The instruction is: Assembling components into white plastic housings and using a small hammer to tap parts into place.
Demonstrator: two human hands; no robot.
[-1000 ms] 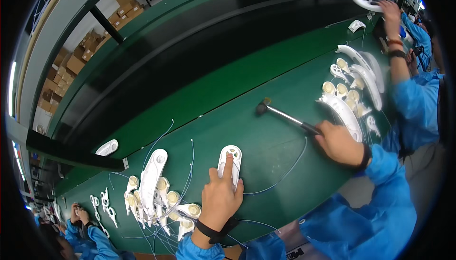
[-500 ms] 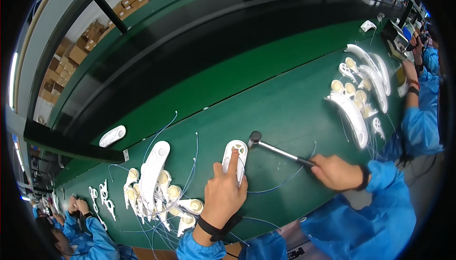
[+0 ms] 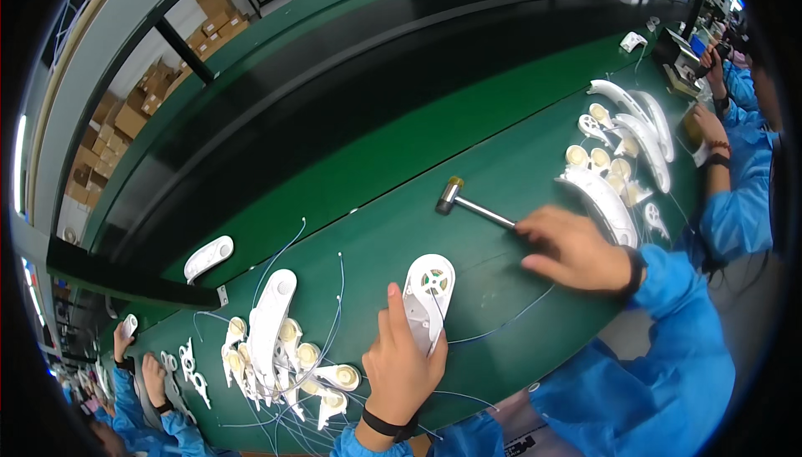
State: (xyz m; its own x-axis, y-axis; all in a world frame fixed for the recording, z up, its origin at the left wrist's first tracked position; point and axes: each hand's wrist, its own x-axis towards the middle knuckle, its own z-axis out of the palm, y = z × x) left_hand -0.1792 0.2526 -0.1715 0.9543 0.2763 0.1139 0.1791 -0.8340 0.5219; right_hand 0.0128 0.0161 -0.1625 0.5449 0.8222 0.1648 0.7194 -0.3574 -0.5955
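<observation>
Two-faced mallet (image 3: 468,205) had moved farther from the white housing (image 3: 428,302), gripped near-centre by your left hand (image 3: 403,373); your right hand (image 3: 581,248) looked open over the handle. Setting it down clear of the cable (image 3: 505,324) seemed right.

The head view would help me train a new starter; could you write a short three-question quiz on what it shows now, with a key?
1. Which of the person's hands grips the white part with the spoked round end?
a) left
b) right
c) neither
2. True or false: the hammer's head is hidden beneath the right hand.
3. Fill in: the sleeve on the right arm is ____.

Key: 1 a, the left hand; 2 false, it lies uncovered on the bench; 3 blue.
</observation>
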